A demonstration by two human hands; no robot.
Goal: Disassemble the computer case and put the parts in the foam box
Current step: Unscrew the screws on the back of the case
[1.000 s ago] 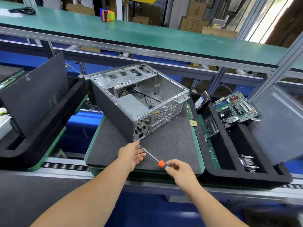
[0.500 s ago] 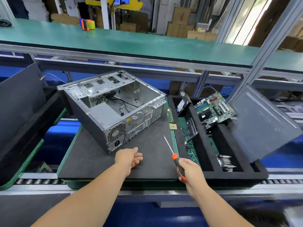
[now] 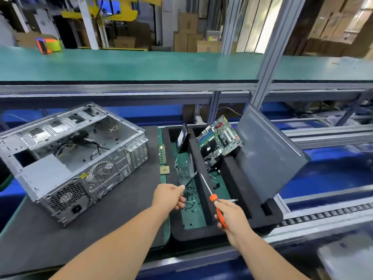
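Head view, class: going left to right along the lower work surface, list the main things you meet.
Open computer case → RAM stick → hard drive standing in the foam box → motherboard → grey side panel leaning at the box's right.

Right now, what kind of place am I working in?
Most likely a factory line for taking apart computers. An opened computer case sits on a mat on a roller conveyor, a foam box beside it holds a circuit board, and cardboard boxes are stacked behind the green bench.
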